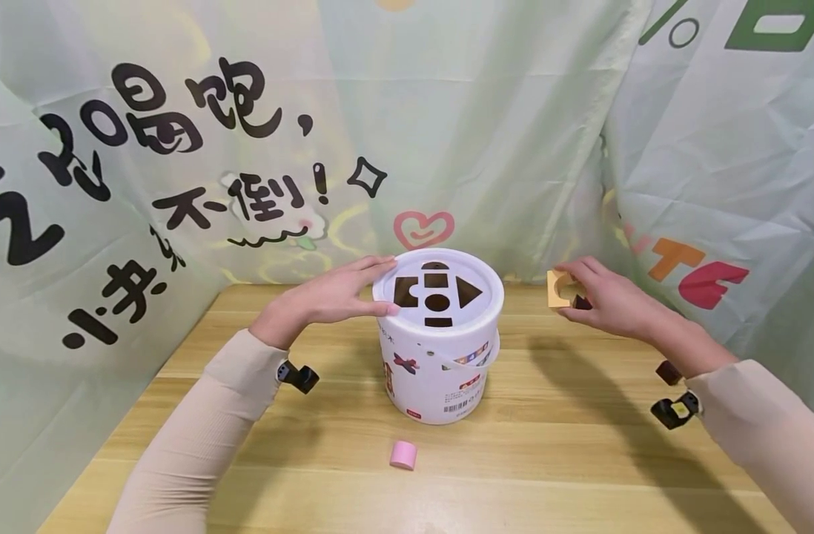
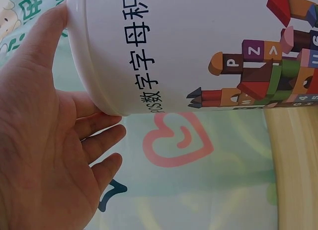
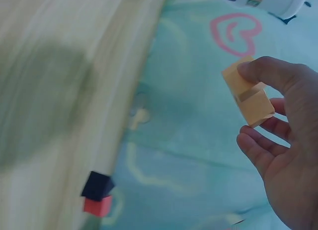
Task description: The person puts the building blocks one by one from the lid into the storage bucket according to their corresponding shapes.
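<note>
My left hand (image 1: 336,291) rests against the left side of a white bucket (image 1: 434,378), its fairly straight fingers and thumb spread along the rim. Shape-cut holes mark the bucket's lid (image 1: 482,315): a triangle, a circle, a square, a notched shape and others. To the right of the bucket, my right hand (image 1: 597,297) pinches a yellow wooden block (image 1: 555,289) with a rounded notch, held in the air above the table. Seen from the right wrist, the thumb lies on one face of the block (image 3: 256,107), with the other fingers behind it.
A pink block (image 1: 403,455) with a curved top lies on the wooden table (image 1: 514,475) in front of the bucket. In the right wrist view a black block (image 3: 97,185) and a red block (image 3: 97,206) sit near the table's edge. Printed cloth (image 1: 500,133) hangs behind.
</note>
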Available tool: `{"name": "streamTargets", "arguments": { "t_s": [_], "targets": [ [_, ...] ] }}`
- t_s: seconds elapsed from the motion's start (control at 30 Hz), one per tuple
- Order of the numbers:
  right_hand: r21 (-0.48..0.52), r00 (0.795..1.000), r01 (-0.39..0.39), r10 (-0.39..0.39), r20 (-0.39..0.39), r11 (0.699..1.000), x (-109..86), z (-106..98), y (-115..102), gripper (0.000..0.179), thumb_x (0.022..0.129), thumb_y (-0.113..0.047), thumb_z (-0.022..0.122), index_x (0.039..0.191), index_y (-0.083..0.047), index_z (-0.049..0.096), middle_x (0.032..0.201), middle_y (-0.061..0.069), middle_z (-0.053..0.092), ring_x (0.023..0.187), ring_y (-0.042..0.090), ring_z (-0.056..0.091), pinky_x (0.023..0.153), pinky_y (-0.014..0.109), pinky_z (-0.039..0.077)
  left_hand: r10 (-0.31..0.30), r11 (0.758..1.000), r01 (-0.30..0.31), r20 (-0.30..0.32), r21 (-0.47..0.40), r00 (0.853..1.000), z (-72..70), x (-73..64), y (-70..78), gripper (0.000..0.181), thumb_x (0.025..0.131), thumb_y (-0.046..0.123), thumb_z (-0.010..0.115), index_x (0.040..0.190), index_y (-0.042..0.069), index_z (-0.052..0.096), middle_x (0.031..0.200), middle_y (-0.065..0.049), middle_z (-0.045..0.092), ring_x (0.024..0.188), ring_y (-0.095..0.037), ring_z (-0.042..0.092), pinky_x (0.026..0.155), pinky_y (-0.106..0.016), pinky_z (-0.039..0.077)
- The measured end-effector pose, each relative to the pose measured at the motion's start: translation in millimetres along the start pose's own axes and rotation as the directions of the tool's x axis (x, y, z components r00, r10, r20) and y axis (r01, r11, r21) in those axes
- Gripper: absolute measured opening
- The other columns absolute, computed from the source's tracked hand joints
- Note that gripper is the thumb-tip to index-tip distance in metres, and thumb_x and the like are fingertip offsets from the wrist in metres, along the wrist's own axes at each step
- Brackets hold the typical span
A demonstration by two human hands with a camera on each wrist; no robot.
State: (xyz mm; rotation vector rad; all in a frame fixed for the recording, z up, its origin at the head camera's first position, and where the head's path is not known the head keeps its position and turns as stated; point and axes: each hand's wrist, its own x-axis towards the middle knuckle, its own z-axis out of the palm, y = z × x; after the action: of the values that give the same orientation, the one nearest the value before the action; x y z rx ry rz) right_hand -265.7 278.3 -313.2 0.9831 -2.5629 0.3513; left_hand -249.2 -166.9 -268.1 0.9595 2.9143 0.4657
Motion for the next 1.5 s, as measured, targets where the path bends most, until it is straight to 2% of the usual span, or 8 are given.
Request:
{"name": "streamTargets", "arguments": {
  "t_s": [0.17, 0.4, 0.6, 0.73, 1.0, 1.17, 1.33, 1.5],
  "targets": [
    [0.033, 0.998, -0.054, 0.053, 0.016, 0.998, 10.5, -16.2, -15.0, 0.067, 0.081, -0.016, 0.081, 0.137, -0.001, 0.048, 0.119, 0.014, 0.049, 0.099, 0.032, 0.061, 0.072, 0.046, 0.055, -0.004, 1.000, 0.004, 0.008, 0.001, 1.000, 0.6, 0.3, -0.6, 0.095, 0.084, 0.075, 0.051, 0.157, 0.021, 0.024, 0.161, 0.000, 0.020, 0.145, -0.023, 0.022, 0.114, -0.051, 0.024],
    [0.107, 1.000, 0.004, -0.001, -0.029, 0.994, 27.4, -40.3, -37.5, 0.069, 0.080, -0.011, 0.081, 0.138, 0.000, 0.046, 0.121, 0.016, 0.048, 0.105, 0.038, 0.061, 0.084, 0.052, 0.053, -0.007, 1.000, 0.007, 0.007, 0.003, 1.000, -0.1, 0.9, -1.9, 0.095, 0.084, 0.076, 0.051, 0.157, 0.021, 0.024, 0.161, 0.001, 0.019, 0.145, -0.023, 0.021, 0.114, -0.051, 0.024],
    [0.190, 1.000, -0.017, 0.021, -0.018, 0.982, 41.7, -52.2, -60.2, 0.069, 0.081, -0.013, 0.081, 0.140, -0.005, 0.046, 0.124, 0.012, 0.049, 0.110, 0.033, 0.059, 0.092, 0.049, 0.050, -0.013, 1.000, 0.013, 0.007, 0.011, 1.000, -0.2, 1.0, -1.6, 0.095, 0.084, 0.076, 0.051, 0.157, 0.021, 0.024, 0.161, 0.002, 0.020, 0.145, -0.021, 0.021, 0.114, -0.050, 0.024],
    [0.251, 1.000, -0.017, 0.021, -0.014, 0.968, 53.3, -55.4, -77.3, 0.067, 0.082, -0.013, 0.080, 0.139, -0.004, 0.046, 0.124, 0.012, 0.050, 0.114, 0.033, 0.056, 0.097, 0.051, 0.046, -0.010, 1.000, 0.010, 0.003, 0.014, 1.000, -0.1, 1.2, -1.6, 0.095, 0.084, 0.076, 0.050, 0.157, 0.021, 0.024, 0.161, 0.002, 0.020, 0.145, -0.021, 0.022, 0.114, -0.050, 0.025],
    [0.344, 1.000, -0.017, 0.014, 0.011, 0.939, 76.3, -51.4, -106.2, 0.065, 0.084, -0.017, 0.079, 0.138, -0.005, 0.045, 0.123, 0.009, 0.048, 0.116, 0.030, 0.056, 0.100, 0.044, 0.045, -0.008, 1.000, 0.008, -0.006, 0.005, 1.000, 0.3, 0.7, -1.9, 0.095, 0.084, 0.076, 0.051, 0.157, 0.021, 0.025, 0.161, 0.002, 0.021, 0.145, -0.021, 0.023, 0.114, -0.050, 0.025],
    [0.422, 0.998, -0.054, 0.035, 0.053, 0.905, 90.7, -44.7, -123.7, 0.063, 0.085, -0.020, 0.076, 0.138, -0.007, 0.045, 0.125, 0.010, 0.048, 0.117, 0.030, 0.055, 0.102, 0.047, 0.043, -0.003, 1.000, 0.003, -0.010, 0.006, 1.000, 1.4, 1.5, -3.8, 0.095, 0.083, 0.077, 0.051, 0.157, 0.021, 0.025, 0.161, 0.001, 0.022, 0.145, -0.022, 0.023, 0.114, -0.050, 0.025],
    [0.464, 0.997, -0.061, 0.030, 0.073, 0.884, 104.5, -33.5, -138.2, 0.063, 0.085, -0.024, 0.077, 0.137, -0.008, 0.045, 0.129, 0.010, 0.047, 0.118, 0.032, 0.055, 0.103, 0.048, 0.043, -0.002, 1.000, 0.002, -0.006, 0.003, 1.000, 1.8, 2.2, -4.4, 0.095, 0.084, 0.076, 0.050, 0.157, 0.021, 0.025, 0.161, 0.000, 0.022, 0.145, -0.022, 0.023, 0.114, -0.049, 0.025],
    [0.483, 0.997, -0.035, -0.003, 0.079, 0.875, 117.4, -18.0, -149.0, 0.060, 0.085, -0.025, 0.078, 0.134, -0.009, 0.048, 0.126, 0.006, 0.051, 0.118, 0.027, 0.054, 0.102, 0.046, 0.044, -0.005, 1.000, 0.005, 0.000, 0.004, 1.000, 1.7, 2.5, -4.5, 0.094, 0.084, 0.077, 0.049, 0.157, 0.022, 0.024, 0.161, -0.002, 0.022, 0.144, -0.023, 0.024, 0.114, -0.049, 0.026]
  ]
}}
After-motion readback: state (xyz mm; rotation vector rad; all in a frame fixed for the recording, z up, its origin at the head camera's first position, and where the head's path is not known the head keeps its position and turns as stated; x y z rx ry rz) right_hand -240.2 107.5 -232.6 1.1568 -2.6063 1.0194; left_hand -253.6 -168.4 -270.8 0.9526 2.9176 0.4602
